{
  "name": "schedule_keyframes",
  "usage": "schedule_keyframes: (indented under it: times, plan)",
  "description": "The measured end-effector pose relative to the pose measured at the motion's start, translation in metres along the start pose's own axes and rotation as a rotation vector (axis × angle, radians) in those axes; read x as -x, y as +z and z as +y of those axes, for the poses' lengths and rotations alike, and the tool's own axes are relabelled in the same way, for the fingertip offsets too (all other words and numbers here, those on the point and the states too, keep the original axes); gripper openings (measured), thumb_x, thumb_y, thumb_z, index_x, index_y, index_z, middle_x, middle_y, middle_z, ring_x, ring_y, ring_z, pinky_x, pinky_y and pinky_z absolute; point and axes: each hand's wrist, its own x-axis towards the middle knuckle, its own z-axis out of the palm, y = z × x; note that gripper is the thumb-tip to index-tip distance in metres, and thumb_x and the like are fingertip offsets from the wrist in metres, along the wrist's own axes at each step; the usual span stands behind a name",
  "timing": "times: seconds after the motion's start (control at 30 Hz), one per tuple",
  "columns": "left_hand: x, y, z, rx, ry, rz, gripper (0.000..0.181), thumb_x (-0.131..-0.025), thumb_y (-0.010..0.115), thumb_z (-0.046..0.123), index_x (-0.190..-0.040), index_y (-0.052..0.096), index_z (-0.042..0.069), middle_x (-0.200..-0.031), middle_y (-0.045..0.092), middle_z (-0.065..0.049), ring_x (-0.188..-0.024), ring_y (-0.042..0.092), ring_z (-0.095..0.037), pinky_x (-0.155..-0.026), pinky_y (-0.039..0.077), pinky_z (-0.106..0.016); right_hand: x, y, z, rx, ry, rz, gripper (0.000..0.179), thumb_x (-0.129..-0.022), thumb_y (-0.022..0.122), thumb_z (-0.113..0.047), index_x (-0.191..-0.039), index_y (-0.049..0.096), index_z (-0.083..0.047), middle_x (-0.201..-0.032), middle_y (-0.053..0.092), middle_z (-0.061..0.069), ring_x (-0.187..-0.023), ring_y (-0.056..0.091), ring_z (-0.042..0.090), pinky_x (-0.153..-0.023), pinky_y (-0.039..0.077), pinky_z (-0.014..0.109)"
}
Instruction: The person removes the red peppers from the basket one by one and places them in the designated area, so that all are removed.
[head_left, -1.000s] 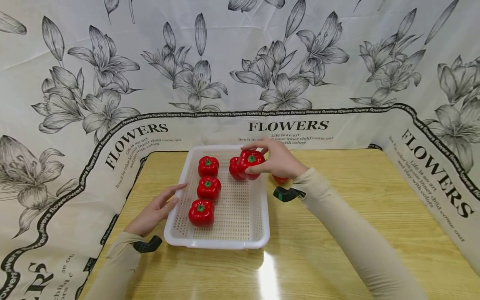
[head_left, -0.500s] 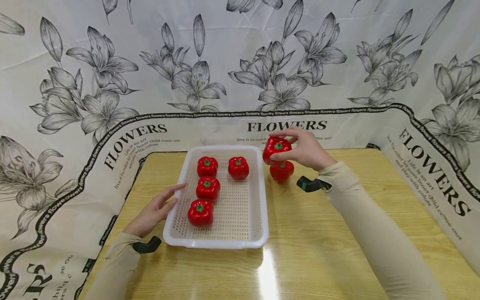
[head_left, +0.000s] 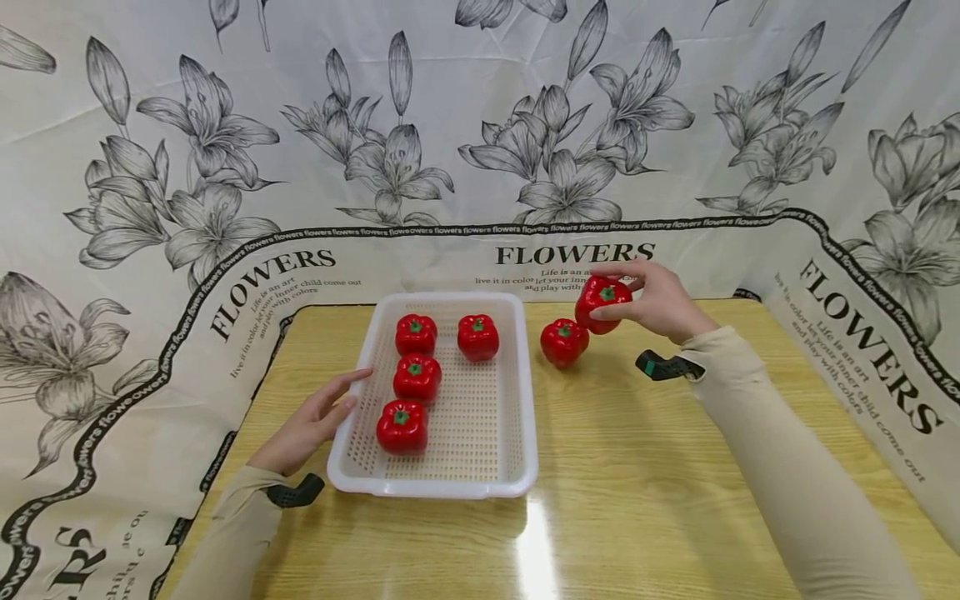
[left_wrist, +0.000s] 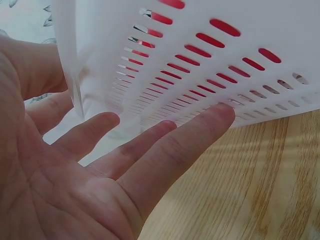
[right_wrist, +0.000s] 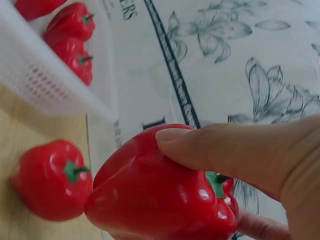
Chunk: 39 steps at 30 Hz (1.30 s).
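My right hand (head_left: 656,300) grips a red bell pepper (head_left: 602,303) with a green stem, thumb on its near side, to the right of the basket. In the right wrist view this bell pepper (right_wrist: 165,192) fills the lower middle, its underside hidden. Another red bell pepper (head_left: 564,342) lies on the table just left of the held one. My left hand (head_left: 303,427) holds the left rim of a white perforated plastic basket (head_left: 432,487). In the left wrist view its fingers (left_wrist: 175,150) lie against the slotted outer wall.
Inside the basket, a column of three red bell peppers (head_left: 417,379) stands along the left, with a single bell pepper (head_left: 477,337) at the back right. The wood-grain table (head_left: 637,467) ends at a flower-printed cloth (head_left: 420,258) behind.
My right hand has lifted the bell pepper from over the basket's back right and carried it rightward, past the bell pepper on the table. My left hand and the basket stay in place.
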Motion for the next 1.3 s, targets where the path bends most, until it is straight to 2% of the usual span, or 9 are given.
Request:
schedule_keyframes:
  times: [0.27, 0.5, 0.67, 0.9, 1.07, 1.3]
  plan:
    - [-0.003, 0.000, -0.003, 0.019, 0.011, -0.014, 0.055, -0.120, 0.046, 0.025, -0.173, 0.032, 0.016, -0.181, 0.014, -0.017, -0.149, 0.043, -0.055, -0.101, 0.060, -0.054, 0.005, -0.005, 0.033, 0.048, 0.061, -0.034, 0.072, -0.093, 0.090, -0.015, -0.157, 0.058, -0.004, -0.150, 0.051, 0.027, -0.125, 0.054, 0.048, -0.079, 0.058, 0.036]
    - [-0.001, -0.002, -0.002, 0.000, 0.009, -0.015, 0.056, -0.120, 0.046, 0.026, -0.173, 0.032, 0.016, -0.179, 0.015, -0.020, -0.147, 0.045, -0.057, -0.100, 0.061, -0.053, 0.004, 0.004, 0.056, 0.086, 0.052, -0.076, 0.069, -0.093, 0.090, -0.011, -0.154, 0.060, -0.001, -0.151, 0.052, 0.028, -0.123, 0.056, 0.049, -0.082, 0.059, 0.040]
    - [-0.001, -0.002, -0.004, 0.018, 0.013, -0.017, 0.055, -0.120, 0.046, 0.026, -0.173, 0.032, 0.017, -0.180, 0.015, -0.018, -0.148, 0.044, -0.056, -0.100, 0.060, -0.054, 0.003, 0.012, 0.070, 0.110, 0.070, -0.096, 0.068, -0.093, 0.089, -0.008, -0.153, 0.060, -0.001, -0.151, 0.052, 0.030, -0.123, 0.057, 0.051, -0.087, 0.060, 0.044]
    - [-0.001, -0.001, -0.004, 0.022, 0.010, -0.012, 0.055, -0.120, 0.046, 0.027, -0.173, 0.032, 0.018, -0.181, 0.014, -0.016, -0.148, 0.044, -0.055, -0.100, 0.060, -0.055, 0.001, 0.022, 0.085, 0.117, 0.084, -0.117, 0.069, -0.093, 0.090, -0.011, -0.154, 0.060, -0.002, -0.153, 0.054, 0.031, -0.124, 0.059, 0.049, -0.097, 0.056, 0.054]
    - [-0.001, 0.000, -0.003, 0.021, 0.011, -0.007, 0.055, -0.120, 0.046, 0.027, -0.173, 0.033, 0.018, -0.181, 0.015, -0.016, -0.149, 0.043, -0.055, -0.102, 0.059, -0.056, -0.002, 0.025, 0.091, 0.105, 0.092, -0.132, 0.069, -0.093, 0.089, -0.011, -0.154, 0.059, -0.001, -0.153, 0.054, 0.031, -0.124, 0.059, 0.049, -0.096, 0.056, 0.052]
    - [-0.001, 0.001, -0.002, 0.029, 0.018, -0.004, 0.055, -0.120, 0.046, 0.025, -0.173, 0.033, 0.015, -0.180, 0.015, -0.017, -0.148, 0.045, -0.055, -0.100, 0.061, -0.053, -0.002, 0.027, 0.089, 0.105, 0.102, -0.144, 0.069, -0.094, 0.089, -0.012, -0.155, 0.057, 0.001, -0.152, 0.054, 0.032, -0.123, 0.059, 0.049, -0.095, 0.056, 0.050]
